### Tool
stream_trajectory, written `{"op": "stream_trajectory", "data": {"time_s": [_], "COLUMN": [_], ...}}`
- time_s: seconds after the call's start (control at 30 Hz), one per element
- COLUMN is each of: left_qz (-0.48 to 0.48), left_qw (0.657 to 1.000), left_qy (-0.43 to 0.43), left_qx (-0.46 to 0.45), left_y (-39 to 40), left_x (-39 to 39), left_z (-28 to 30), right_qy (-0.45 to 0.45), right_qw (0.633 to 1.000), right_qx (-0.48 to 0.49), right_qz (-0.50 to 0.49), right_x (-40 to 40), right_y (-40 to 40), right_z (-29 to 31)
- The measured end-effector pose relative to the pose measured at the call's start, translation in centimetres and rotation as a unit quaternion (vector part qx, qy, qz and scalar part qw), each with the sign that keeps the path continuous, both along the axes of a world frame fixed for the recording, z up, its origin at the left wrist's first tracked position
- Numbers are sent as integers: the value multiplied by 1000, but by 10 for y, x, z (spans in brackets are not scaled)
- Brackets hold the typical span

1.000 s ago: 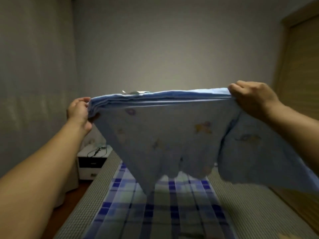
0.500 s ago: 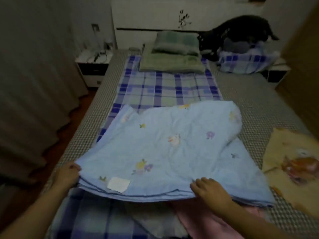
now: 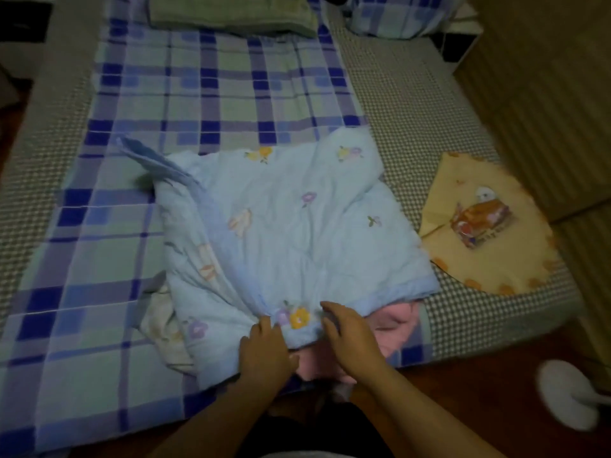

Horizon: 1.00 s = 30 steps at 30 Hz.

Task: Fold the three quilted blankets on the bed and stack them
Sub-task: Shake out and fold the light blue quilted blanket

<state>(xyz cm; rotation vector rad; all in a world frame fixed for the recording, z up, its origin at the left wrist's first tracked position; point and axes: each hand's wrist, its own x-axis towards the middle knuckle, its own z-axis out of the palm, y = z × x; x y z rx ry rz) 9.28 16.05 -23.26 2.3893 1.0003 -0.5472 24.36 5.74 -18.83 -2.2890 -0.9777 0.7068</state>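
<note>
A light blue quilted blanket (image 3: 291,233) with flower prints lies folded and rumpled near the bed's front edge. It rests on top of a pink blanket (image 3: 393,325) that shows under its near right corner, and a pale cream layer (image 3: 162,322) peeks out at its left. My left hand (image 3: 264,352) and my right hand (image 3: 347,335) both rest on the blue blanket's near edge, close together, fingers fairly straight. A yellow blanket (image 3: 489,226) with a cartoon print lies to the right on the bed.
A blue plaid sheet (image 3: 205,94) covers the checked mattress (image 3: 429,120). A green folded cover (image 3: 231,14) and a plaid pillow (image 3: 396,14) sit at the head end. A wooden wardrobe (image 3: 545,94) stands at the right. A white round object (image 3: 568,395) lies on the floor.
The blue blanket, held up in the air a second ago, came down onto the bed. My hands moved from its two corners to the middle of its near edge.
</note>
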Motion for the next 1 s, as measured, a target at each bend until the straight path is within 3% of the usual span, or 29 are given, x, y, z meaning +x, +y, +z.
{"op": "stream_trajectory", "data": {"time_s": [0.1,0.2,0.33,0.4,0.5,0.6,0.67,0.7,0.8,0.87,1.0], "left_qz": [24,33,39,40,57,87,104,109,114,100,79], "left_qw": [999,994,987,981,975,971,968,966,957,952,944], "left_qy": [29,67,72,65,64,64,56,54,80,120,145], "left_qx": [30,74,136,179,207,215,221,229,254,265,286], "left_y": [-2,-7,-23,-24,-18,-8,-3,1,22,40,73], "left_x": [16,29,40,44,42,36,34,34,39,48,71], "left_z": [-30,-35,-44,-41,-32,1,31,46,93,123,158], "right_qy": [102,229,426,523,567,564,529,486,264,181,191], "right_qw": [962,864,745,685,653,647,670,700,842,891,889], "right_qx": [3,49,138,132,95,106,172,191,163,143,134], "right_qz": [-255,-446,-495,-489,-493,-501,-493,-487,-441,-390,-395], "right_x": [47,114,199,225,245,256,262,261,245,227,211], "right_y": [-53,-89,-85,-74,-72,-80,-82,-83,-85,-88,-71], "right_z": [-12,-21,-39,-49,-48,-25,-11,-5,1,-7,-12]}}
